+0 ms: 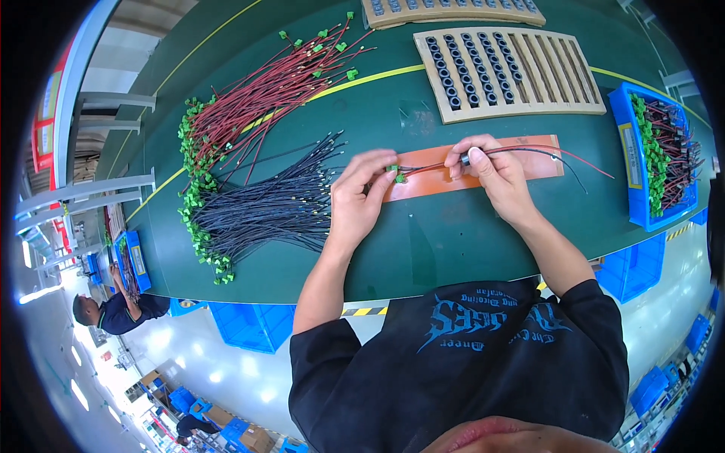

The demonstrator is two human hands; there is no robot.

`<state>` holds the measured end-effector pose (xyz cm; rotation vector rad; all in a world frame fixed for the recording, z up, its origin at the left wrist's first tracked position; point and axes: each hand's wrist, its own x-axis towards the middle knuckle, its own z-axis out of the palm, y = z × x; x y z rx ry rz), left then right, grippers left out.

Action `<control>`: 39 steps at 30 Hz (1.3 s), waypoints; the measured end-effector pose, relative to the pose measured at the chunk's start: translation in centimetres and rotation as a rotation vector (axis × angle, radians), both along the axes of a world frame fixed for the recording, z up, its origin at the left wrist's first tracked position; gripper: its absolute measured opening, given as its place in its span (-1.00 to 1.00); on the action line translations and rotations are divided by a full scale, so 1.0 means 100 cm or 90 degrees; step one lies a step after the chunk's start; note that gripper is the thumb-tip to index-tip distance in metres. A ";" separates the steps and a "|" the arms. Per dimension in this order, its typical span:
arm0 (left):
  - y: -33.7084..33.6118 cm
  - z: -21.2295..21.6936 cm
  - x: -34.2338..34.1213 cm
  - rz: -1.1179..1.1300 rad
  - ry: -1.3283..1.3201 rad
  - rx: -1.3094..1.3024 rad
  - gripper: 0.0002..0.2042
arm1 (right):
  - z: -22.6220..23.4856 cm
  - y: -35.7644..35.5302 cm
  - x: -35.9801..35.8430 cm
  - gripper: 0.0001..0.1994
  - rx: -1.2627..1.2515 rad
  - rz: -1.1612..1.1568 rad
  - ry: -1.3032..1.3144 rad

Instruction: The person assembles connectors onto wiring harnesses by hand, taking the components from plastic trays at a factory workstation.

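Over the orange mat (529,170), my left hand (355,200) pinches a pair of small green connectors (399,177) at the end of a red and a black wire. My right hand (500,181) is closed on a small dark cylindrical core (464,160), like a ferrite ring, and the wires run to it. Beyond my right fingers, the loose ends of the red wire (585,158) and the black wire (578,177) spread to the right. My fingers partly hide the core and the wires' path through it.
Piles of red wires (257,98) and black wires (264,204) with green connectors lie left. A cardboard tray (521,115) of dark cores is beyond my hands, a second tray (453,15) behind it. A blue bin (638,204) holds wire assemblies. Another person (124,313) is far left.
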<state>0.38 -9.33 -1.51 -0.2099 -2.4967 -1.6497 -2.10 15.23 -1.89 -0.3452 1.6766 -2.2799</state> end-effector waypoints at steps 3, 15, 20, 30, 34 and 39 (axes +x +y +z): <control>-0.006 0.008 0.004 -0.011 0.047 -0.056 -0.73 | -0.001 0.001 -0.001 -0.75 -0.015 -0.002 -0.021; -0.012 -0.001 0.008 -0.006 0.096 -0.084 -0.78 | -0.001 0.001 -0.002 -0.73 -0.029 -0.004 -0.071; -0.013 0.001 0.010 -0.050 0.099 -0.099 -0.79 | -0.003 0.000 -0.002 -0.74 -0.018 -0.008 -0.047; -0.011 0.005 0.008 -0.057 0.118 -0.159 -0.79 | -0.001 0.000 -0.002 -0.75 0.014 -0.003 -0.029; -0.011 0.004 0.007 -0.074 0.132 -0.156 -0.76 | -0.001 0.000 -0.003 -0.74 0.020 -0.003 -0.031; -0.008 0.007 0.011 -0.057 0.131 -0.179 -0.80 | -0.001 0.000 -0.003 -0.74 0.026 -0.002 -0.030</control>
